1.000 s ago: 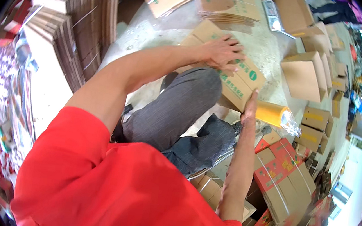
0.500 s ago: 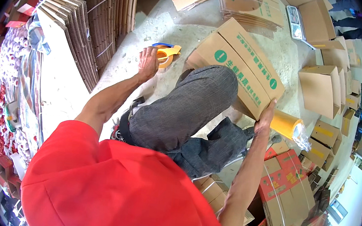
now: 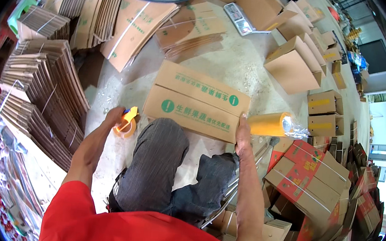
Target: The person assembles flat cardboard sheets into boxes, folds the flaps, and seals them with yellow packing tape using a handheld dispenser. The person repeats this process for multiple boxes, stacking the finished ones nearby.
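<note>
A brown cardboard carton [image 3: 194,109] with green print lies in front of my knees, its flaps meeting along a middle seam. My right hand [image 3: 243,137] grips its right end near the front corner, thumb up at the edge. To the left of the carton, my left hand [image 3: 116,115] is closed round the blue handle of a tape dispenser [image 3: 128,124]. The dispenser has an orange-yellow head and carries a roll of tape, down at floor level. Part of its handle is hidden by my fingers.
A yellow roll of film [image 3: 268,123] lies just right of the carton. Flattened cartons [image 3: 41,90] are stacked at the left. Open boxes [image 3: 292,67] and a scale [image 3: 241,19] stand at the far right. Red-and-brown bundled cartons [image 3: 307,172] sit beside my right arm.
My left hand has gone from beside the tape dispenser to gripping its handle. The view has turned, and the carton now lies squarer in front of me. My right hand stays on its end.
</note>
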A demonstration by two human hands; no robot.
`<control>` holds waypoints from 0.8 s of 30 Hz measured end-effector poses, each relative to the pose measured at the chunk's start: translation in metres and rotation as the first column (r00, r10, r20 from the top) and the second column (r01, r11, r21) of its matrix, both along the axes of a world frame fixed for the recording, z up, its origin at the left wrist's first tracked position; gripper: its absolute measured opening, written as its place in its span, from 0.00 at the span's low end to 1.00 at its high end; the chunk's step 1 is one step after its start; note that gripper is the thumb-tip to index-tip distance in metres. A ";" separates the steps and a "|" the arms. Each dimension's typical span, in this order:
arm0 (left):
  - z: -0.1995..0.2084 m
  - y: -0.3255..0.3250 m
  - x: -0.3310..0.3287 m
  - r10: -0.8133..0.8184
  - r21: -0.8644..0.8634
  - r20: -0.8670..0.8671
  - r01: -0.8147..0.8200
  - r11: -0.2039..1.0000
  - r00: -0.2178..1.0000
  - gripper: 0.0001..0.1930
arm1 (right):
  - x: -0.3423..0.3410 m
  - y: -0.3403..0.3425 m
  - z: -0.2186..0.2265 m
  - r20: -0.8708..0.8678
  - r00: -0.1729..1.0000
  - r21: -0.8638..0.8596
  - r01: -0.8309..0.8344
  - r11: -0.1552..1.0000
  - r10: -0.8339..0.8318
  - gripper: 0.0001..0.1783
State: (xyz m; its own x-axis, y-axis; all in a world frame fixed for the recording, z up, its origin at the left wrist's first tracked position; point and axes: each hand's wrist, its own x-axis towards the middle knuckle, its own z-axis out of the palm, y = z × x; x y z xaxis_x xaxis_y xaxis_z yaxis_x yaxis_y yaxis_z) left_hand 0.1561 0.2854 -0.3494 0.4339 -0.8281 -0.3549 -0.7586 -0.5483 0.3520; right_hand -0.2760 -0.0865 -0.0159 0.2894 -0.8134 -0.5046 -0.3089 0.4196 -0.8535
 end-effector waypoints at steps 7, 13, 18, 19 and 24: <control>0.113 0.038 -0.063 0.447 0.120 -0.745 -0.559 0.820 0.495 0.18 | -0.021 -0.013 -0.020 -0.024 1.000 -0.068 -0.016 0.998 0.015 0.37; 0.315 0.047 -0.116 0.237 -0.096 -0.936 -0.839 0.536 0.259 0.29 | 0.003 -0.009 -0.057 -0.025 0.996 -0.183 -0.091 0.979 0.088 0.37; 0.393 0.025 -0.109 0.150 -0.277 -0.887 -0.763 0.584 0.437 0.25 | 0.041 0.014 -0.030 0.004 0.998 -0.067 -0.063 0.996 0.063 0.39; 0.412 0.008 -0.114 0.080 -0.356 -0.870 -0.731 0.583 0.487 0.26 | 0.038 0.009 -0.035 0.012 0.998 -0.098 -0.058 0.994 0.059 0.39; 0.460 -0.075 -0.125 -0.095 -0.632 -0.593 -0.388 0.671 0.800 0.30 | 0.048 0.022 -0.010 -0.023 0.996 -0.122 -0.087 0.989 0.085 0.38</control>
